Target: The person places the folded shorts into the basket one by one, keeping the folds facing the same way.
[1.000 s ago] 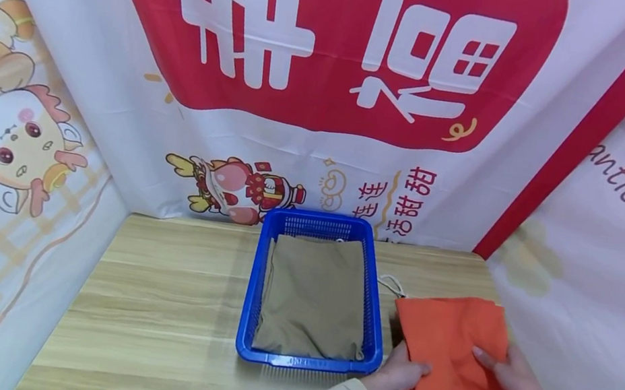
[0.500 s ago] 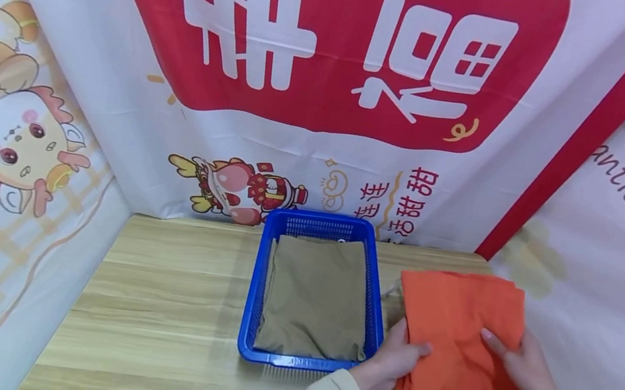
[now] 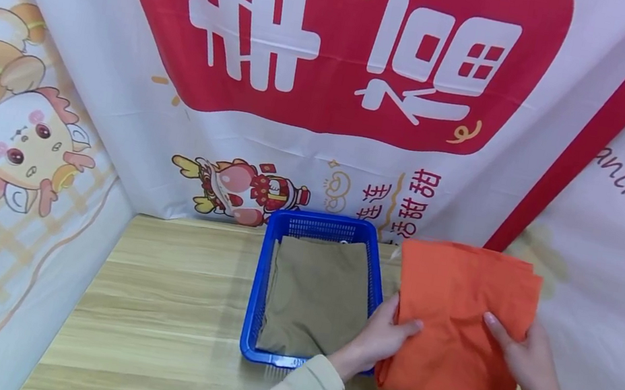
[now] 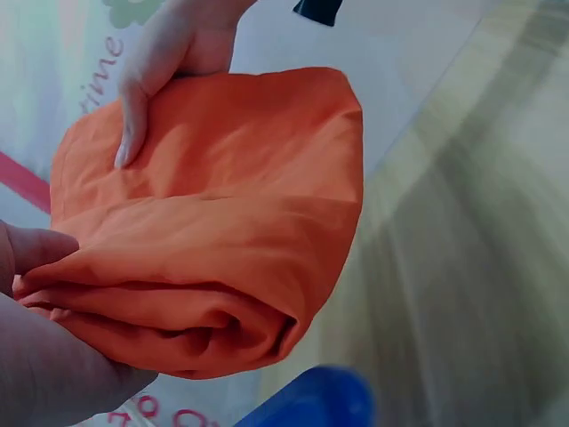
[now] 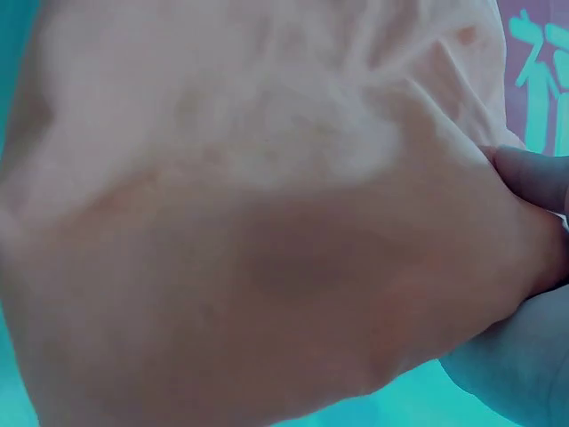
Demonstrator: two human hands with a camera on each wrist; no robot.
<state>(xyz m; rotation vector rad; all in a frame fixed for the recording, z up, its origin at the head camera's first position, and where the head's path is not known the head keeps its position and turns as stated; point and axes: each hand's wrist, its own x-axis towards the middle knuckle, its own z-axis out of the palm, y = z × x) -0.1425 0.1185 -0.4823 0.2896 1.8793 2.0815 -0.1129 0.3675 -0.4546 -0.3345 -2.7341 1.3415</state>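
A folded orange garment (image 3: 460,327) is held up over the right part of the table, its flat face toward the head camera. My left hand (image 3: 382,336) grips its left edge, thumb on top and fingers underneath. On the opposite edge my right hand (image 3: 528,359) holds it the same way, with the thumb lying on the cloth. Rolled layers (image 4: 213,329) of the fabric show at the side by my left hand in the left wrist view. Close up, the cloth (image 5: 267,249) fills most of the right wrist view. The fingers beneath it are mostly hidden.
A blue plastic basket (image 3: 258,295) stands on the wooden table (image 3: 165,308) just left of my left hand. Inside it lies a folded khaki garment (image 3: 317,298). Printed fabric walls (image 3: 224,133) enclose the back and both sides.
Both hands have raised the orange garment and moved it away from me and slightly left, toward the basket. It has stayed gripped throughout. The basket stays put.
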